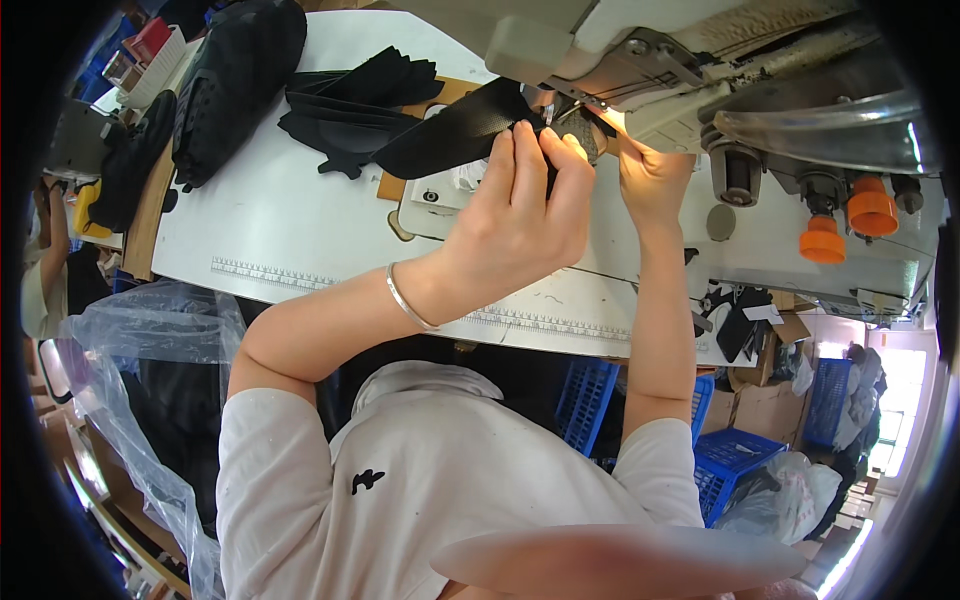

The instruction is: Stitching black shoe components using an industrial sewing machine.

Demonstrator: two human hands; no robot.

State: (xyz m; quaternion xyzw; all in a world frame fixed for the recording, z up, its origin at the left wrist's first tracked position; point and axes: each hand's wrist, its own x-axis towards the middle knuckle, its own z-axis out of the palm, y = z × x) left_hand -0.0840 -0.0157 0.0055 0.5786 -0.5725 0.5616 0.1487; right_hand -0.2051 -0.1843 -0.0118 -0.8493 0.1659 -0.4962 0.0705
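A black fabric piece [450, 130] lies under the needle area of a pale sewing machine [640, 70]. Its long curved end reaches out to the left. My left hand [525, 205] is closed on it close to the needle, fingertips pressed together on the cloth; a silver bangle circles that wrist. Just right of the needle is my right hand [655, 180], its fingers mostly hidden behind the machine head. Between the two hands shows a grey textured patch [583, 135]. A lamp lights the fingertips.
Cut black pieces [360, 110] lie in a pile left of the machine. Dark shoe-like forms [240, 85] stand at the far left. Orange knobs [822, 240] hang at the right. Blue crates [735, 455] and a clear plastic bag [150, 330] sit below the table.
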